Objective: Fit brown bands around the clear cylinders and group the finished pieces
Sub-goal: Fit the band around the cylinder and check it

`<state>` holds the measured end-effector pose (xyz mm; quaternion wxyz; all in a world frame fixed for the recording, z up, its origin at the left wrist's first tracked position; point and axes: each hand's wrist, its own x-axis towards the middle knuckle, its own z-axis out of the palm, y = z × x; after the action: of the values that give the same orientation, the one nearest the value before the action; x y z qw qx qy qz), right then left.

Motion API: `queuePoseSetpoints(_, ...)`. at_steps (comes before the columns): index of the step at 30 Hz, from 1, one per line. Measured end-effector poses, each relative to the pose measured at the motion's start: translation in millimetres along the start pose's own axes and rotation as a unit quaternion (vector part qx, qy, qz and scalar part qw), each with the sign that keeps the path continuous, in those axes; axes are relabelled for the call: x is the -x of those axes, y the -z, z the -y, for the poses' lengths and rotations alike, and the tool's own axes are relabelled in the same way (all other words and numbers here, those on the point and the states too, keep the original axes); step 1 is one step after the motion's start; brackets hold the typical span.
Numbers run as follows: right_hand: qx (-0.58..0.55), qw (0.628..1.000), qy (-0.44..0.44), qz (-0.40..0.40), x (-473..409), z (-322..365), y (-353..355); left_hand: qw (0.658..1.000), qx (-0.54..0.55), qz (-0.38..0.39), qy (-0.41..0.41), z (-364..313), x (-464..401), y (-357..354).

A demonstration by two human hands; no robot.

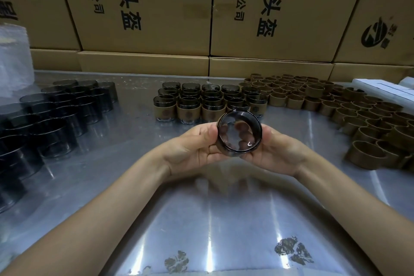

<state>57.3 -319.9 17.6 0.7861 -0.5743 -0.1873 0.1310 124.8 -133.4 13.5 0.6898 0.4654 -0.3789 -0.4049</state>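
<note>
Head view. I hold one cylinder (239, 132) above the bench (201, 219) at centre, its open mouth tipped toward me so I can see through to the base. My left hand (192, 149) grips it from 9 o'clock, thumb on the rim, and my right hand (276, 152) grips it from 3 o'clock; fingertips show through the glass, wrapped under the far side. Both hands are curled round the piece, presumably to steady it from two sides while a band is seated; whether a band already sits on it I cannot tell, since the wall is hidden by my hands.

At 12 o'clock, just beyond my hands, the finished pieces (208, 102) stand in close rows, kept together as the done group. At 2 to 3 o'clock lie the loose bands (336, 103), within my right hand's reach. At 9 to 10 o'clock stand the bare cylinders (56, 119), within my left hand's reach. Cartons (145, 6) wall off the back.
</note>
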Motion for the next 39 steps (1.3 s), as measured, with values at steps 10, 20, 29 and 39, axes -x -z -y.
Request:
queuePoseSetpoints(10,0.08,0.987,-0.013,-0.135,-6,4,-4,0.977,-0.095,-0.19,-0.015,-8,-8,-2)
queuePoseSetpoints(20,0.54,0.778,0.18,-0.265,-9,-6,3,0.796,-0.515,-0.262,-0.18,14,-10,6)
queuePoseSetpoints(29,0.646,0.725,0.053,-0.233,0,1,24,0.774,-0.581,-0.213,-0.135,21,-12,11)
queuePoseSetpoints(39,0.639,0.664,-0.026,-0.387,9,1,77,0.69,-0.546,-0.452,-0.147,1,1,56)
